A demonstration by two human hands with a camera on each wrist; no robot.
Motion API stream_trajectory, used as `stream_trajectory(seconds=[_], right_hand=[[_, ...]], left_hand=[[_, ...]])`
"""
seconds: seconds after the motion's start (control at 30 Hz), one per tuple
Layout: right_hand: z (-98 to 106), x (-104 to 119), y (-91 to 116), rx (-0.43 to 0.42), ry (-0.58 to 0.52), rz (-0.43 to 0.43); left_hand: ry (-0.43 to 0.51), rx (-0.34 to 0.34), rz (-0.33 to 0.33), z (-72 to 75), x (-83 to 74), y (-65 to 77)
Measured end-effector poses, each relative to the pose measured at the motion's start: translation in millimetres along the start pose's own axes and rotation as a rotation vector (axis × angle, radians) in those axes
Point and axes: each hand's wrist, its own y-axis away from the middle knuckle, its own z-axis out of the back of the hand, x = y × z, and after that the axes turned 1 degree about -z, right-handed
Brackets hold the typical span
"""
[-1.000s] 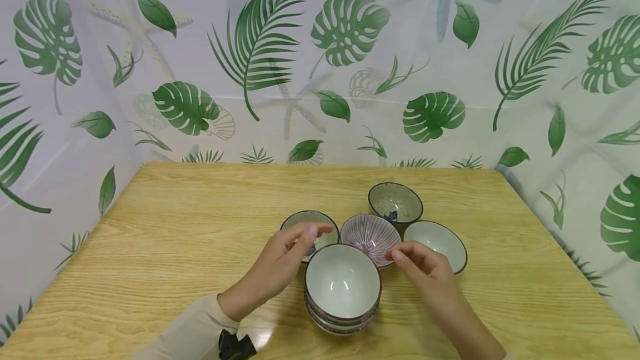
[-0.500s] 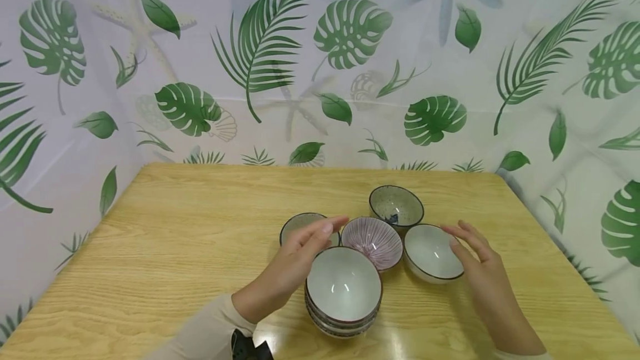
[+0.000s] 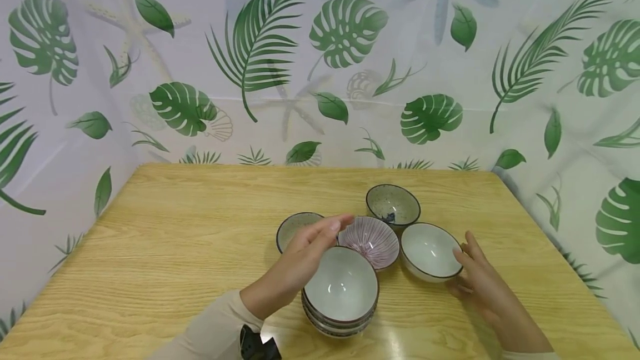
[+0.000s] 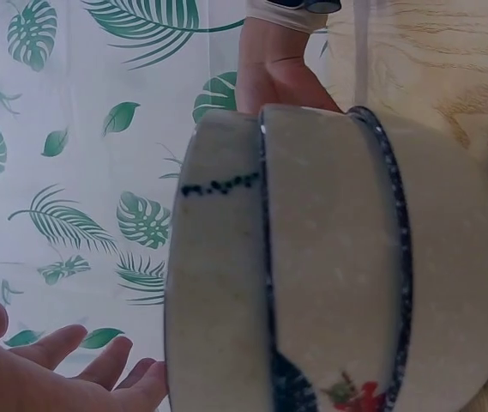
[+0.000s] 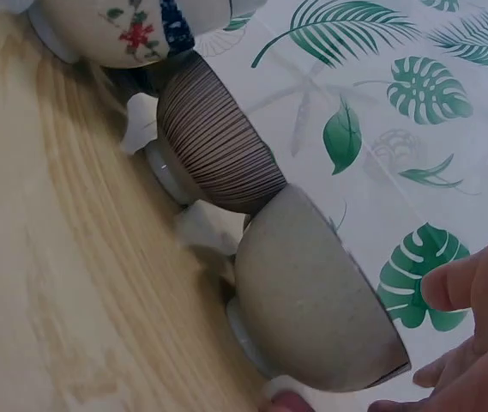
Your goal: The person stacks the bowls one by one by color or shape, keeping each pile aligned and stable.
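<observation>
A stack of several bowls [image 3: 342, 285], a plain white one on top, stands at the near middle. My left hand [image 3: 300, 263] hovers by its left rim with fingers extended; in the left wrist view its fingers [image 4: 111, 369] lie loosely beside the stack, holding nothing. A white bowl with a dark rim [image 3: 431, 251] sits to the right. Beside its right edge is my right hand [image 3: 482, 282], thumb overlapping the rim in the head view and other fingers spread along the outside. In the right wrist view the thumb stands apart from this bowl [image 5: 312, 296].
A purple-striped bowl [image 3: 372, 242] sits between the stack and the white bowl. Behind it is a grey speckled bowl [image 3: 393, 204]. Another grey bowl [image 3: 290, 229] is partly hidden behind my left hand. The wooden table [image 3: 175, 249] meets a leaf-patterned cloth [image 3: 280, 143] at the back.
My right hand has moved right, from over the striped bowl to the white bowl's right side. My left hand has shifted slightly right towards the stack's rim.
</observation>
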Motion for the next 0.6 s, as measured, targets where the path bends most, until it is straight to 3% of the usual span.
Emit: stream_trajectory(seconds=[0.17, 0.3, 0.43, 0.6], right_hand=[[-2, -13, -6, 0.032, -0.151, -0.048], [-8, -19, -6, 0.054, -0.270, -0.016], [-11, -17, -4, 0.051, -0.312, 0.017], [-12, -17, -2, 0.045, -0.365, 0.027]], left_hand=[[-0.006, 0.017, -0.004, -2.7, -3.6, -3.1], [-0.016, 0.035, 0.015, -6.1, -5.6, -5.9], [-0.041, 0.048, 0.030, -7.7, -5.9, -8.8], [0.003, 0.058, 0.054, -8.3, -5.5, -11.3]])
